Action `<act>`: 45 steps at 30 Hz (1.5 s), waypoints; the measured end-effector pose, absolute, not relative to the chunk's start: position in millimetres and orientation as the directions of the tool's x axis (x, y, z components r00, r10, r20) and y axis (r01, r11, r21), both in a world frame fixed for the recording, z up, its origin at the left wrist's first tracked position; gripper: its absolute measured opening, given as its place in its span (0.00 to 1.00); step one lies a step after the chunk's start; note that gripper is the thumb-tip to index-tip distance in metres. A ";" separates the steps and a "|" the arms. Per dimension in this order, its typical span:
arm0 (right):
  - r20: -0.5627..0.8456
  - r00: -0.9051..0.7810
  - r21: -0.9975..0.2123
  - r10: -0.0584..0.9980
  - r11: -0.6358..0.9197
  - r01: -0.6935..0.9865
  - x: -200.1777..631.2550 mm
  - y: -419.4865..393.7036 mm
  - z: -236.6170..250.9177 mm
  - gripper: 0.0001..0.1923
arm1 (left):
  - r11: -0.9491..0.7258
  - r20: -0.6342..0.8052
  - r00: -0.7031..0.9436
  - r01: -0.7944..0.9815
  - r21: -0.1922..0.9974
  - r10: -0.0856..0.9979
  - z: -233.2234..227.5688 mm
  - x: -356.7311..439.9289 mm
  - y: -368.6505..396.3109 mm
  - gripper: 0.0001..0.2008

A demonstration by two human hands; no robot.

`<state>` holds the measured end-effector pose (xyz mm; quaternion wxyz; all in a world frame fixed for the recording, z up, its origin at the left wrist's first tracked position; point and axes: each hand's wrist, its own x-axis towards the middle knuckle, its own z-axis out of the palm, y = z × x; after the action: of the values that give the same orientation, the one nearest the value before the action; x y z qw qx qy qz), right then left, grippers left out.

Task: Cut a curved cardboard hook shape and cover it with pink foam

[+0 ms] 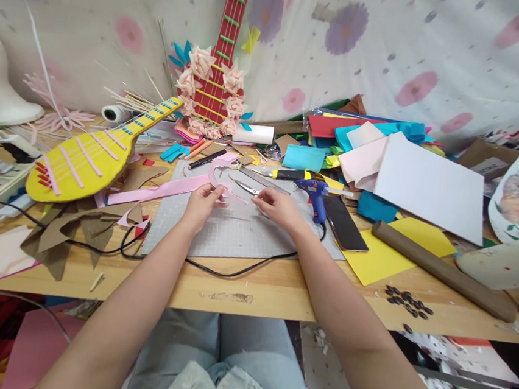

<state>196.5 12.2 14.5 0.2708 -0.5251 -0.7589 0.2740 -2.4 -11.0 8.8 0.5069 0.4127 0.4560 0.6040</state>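
Over the grey cutting mat [238, 229], left hand [201, 204] pinches a thin, floppy pink foam strip [223, 186]; right hand [279, 208] curls loosely beside it, grip unclear. Likely light, tear-prone: hold near ends.

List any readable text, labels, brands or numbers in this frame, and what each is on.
None can be read.
Steel ruler: markings too small to read.
Grey cutting mat: faint grid only, no legible numbers.
Blue glue gun: no legible brand.
Cardboard box: pale label, blurred.
Phone: dark screen, nothing shown.
Left hand and right hand hold a pink paper strip, unprinted.
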 end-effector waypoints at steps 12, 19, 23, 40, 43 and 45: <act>0.125 -0.316 -0.146 0.940 0.333 0.932 213.4 23.7 13.3 0.14 | 0.009 -0.047 -0.165 -0.226 0.974 0.985 9.6 -10.6 -10.5 0.14; 0.076 -0.316 -0.409 0.946 0.318 0.855 229.7 20.2 26.8 0.13 | 0.028 -0.049 -0.142 -0.150 0.988 0.989 7.7 -12.7 -9.2 0.13; 0.139 -0.455 -0.482 0.880 0.462 0.745 225.0 16.8 27.1 0.18 | 0.020 -0.031 -0.106 -0.099 0.995 0.994 6.9 -18.4 -7.7 0.14; 0.141 -0.471 -0.282 0.871 0.491 0.824 214.7 15.2 21.0 0.20 | 0.008 -0.014 -0.034 -0.158 0.987 0.999 10.5 -25.9 -8.0 0.17; 0.154 -0.473 -0.273 0.867 0.497 0.823 214.4 15.1 22.4 0.20 | 0.017 -0.024 -0.036 -0.172 0.985 0.999 11.4 -25.7 -8.4 0.18; 0.153 -0.481 -0.276 0.863 0.505 0.818 214.8 15.5 23.3 0.21 | 0.025 -0.032 -0.037 -0.164 0.986 0.999 11.9 -26.0 -8.6 0.17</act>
<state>214.8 15.5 23.3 0.1368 -0.4907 -0.8566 0.0827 -26.0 -8.6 11.9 0.5364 0.4403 0.4742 0.5418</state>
